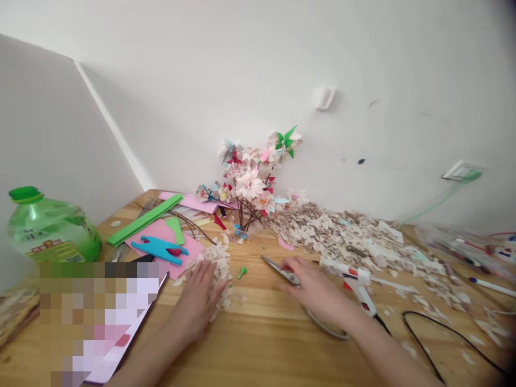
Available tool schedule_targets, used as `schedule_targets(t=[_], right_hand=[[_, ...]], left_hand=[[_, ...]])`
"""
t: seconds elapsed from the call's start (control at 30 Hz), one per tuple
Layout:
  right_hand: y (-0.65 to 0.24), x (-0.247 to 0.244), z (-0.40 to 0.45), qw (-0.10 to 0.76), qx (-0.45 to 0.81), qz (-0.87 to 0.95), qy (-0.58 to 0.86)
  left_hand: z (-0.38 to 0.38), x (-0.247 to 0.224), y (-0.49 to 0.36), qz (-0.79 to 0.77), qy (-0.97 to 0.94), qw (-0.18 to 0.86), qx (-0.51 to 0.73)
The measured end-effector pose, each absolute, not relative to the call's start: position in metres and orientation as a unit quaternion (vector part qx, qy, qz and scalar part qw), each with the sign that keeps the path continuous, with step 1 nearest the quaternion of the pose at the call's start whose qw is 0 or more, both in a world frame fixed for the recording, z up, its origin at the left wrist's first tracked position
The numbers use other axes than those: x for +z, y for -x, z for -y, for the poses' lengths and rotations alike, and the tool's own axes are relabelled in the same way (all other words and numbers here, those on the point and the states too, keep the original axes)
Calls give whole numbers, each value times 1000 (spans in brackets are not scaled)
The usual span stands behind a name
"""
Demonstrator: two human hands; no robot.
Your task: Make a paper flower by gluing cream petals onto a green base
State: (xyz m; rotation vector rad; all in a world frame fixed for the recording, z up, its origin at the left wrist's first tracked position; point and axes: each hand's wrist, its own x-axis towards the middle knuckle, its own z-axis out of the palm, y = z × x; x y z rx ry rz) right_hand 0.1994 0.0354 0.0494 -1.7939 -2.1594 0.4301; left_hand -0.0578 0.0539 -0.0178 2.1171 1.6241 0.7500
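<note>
My left hand (197,295) lies flat, fingers stretched out, on a small heap of pale petal-like pieces (220,258). My right hand (312,285) is closed around the middle of a pair of metal scissors (278,269), low over the table, blades pointing to the far left. A grey handle loop shows below the wrist. Between the hands sits a small green piece (242,272). Beyond them stands a bunch of handmade flowers (252,183) on thin brown stems, with white, pink, red, blue and green petals.
A white glue gun (346,271) and black cable (419,328) lie right of my right hand. Behind spreads a large heap of pale scraps (342,236). At left are a green-capped bottle (52,226), blue cut sheet (159,249), green strips (145,219) and a partly pixelated tablet-like object (133,322).
</note>
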Motion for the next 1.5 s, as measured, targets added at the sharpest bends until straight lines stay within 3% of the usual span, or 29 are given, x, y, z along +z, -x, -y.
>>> schedule_targets(t=[0.17,0.4,0.57,0.77,0.93,1.13,1.3,1.5], right_hand=[[-142,44,-69,191,187,818,509],[-90,19,-120,183,219,850,442],[-101,13,-113,175,254,854,419],[-143,15,-82,226,258,819,460],[-147,14,-54,228,227,826,462],[-130,11,-32,208,191,852,440],[-133,13,-30,170,184,869,426],[-153,14,-21,258,211,813,477]], left_hand=[[-45,-11,52,-507,-797,195,265],[-52,-16,60,-521,-796,127,281],[-49,-20,61,-495,-807,139,290],[-54,-20,64,-546,-764,108,326],[-56,-23,62,-515,-784,164,307],[-47,-5,63,-483,-729,235,424],[-42,1,59,-449,-721,348,397],[-43,2,56,-457,-683,397,409]])
